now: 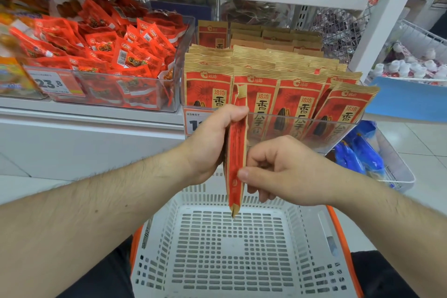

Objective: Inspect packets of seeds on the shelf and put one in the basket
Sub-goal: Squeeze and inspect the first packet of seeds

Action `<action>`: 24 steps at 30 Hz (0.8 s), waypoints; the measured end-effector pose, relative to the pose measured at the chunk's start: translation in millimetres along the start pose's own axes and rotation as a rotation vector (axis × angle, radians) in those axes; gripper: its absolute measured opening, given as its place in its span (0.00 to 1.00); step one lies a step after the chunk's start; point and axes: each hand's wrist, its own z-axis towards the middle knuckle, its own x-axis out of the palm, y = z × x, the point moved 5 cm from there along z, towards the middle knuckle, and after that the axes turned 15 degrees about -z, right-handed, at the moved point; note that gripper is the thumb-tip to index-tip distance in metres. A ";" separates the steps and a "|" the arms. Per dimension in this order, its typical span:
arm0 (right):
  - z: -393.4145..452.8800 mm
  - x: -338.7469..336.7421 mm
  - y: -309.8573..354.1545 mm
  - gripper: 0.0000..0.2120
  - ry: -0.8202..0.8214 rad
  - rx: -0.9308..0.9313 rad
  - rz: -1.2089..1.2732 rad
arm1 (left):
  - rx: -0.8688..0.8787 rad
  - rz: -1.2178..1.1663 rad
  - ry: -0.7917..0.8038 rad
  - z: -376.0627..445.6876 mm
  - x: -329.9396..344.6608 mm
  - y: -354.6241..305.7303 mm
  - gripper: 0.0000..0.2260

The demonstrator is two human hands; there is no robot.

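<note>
A red and tan seed packet (235,152) hangs edge-on in front of me, above the white basket (169,225). My left hand (210,143) grips its upper part from the left. My right hand (273,169) pinches its lower part from the right, thumb on the near edge. Behind the hands, a clear bin (338,126) on the shelf holds several rows of the same seed packets (297,101), upright and facing me.
A clear bin of small red snack packets (113,60) with a price tag (54,83) stands to the left on the same shelf. Blue packages (362,150) lie in a wire bin at the lower right. The basket has orange trim (338,222).
</note>
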 end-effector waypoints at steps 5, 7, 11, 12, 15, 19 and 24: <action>1.0 -1.7 -1.6 0.14 -0.009 -0.004 -0.018 | 0.032 -0.018 -0.095 -2.2 -1.3 -5.0 0.15; 0.8 -1.0 -0.5 0.13 0.003 -0.004 -0.052 | 0.037 -0.036 -0.137 -3.0 -2.6 -5.8 0.13; 1.4 5.5 -1.2 0.12 0.085 -0.001 -0.116 | 0.049 -0.074 -0.172 -3.1 -3.2 -8.0 0.12; 2.1 6.4 -3.6 0.12 0.101 0.006 -0.080 | 0.054 -0.077 -0.177 -3.1 -3.6 -8.6 0.12; 3.4 6.0 -8.4 0.11 0.127 0.008 -0.016 | 0.065 -0.099 -0.173 -2.8 -4.0 -8.9 0.14; 5.2 8.3 -11.6 0.09 0.155 -0.004 0.005 | 0.069 -0.135 -0.145 -2.6 -2.8 -9.1 0.20; 4.0 8.3 -13.2 0.12 0.137 -0.031 0.120 | 0.054 -0.166 -0.151 -0.6 -6.6 -7.5 0.13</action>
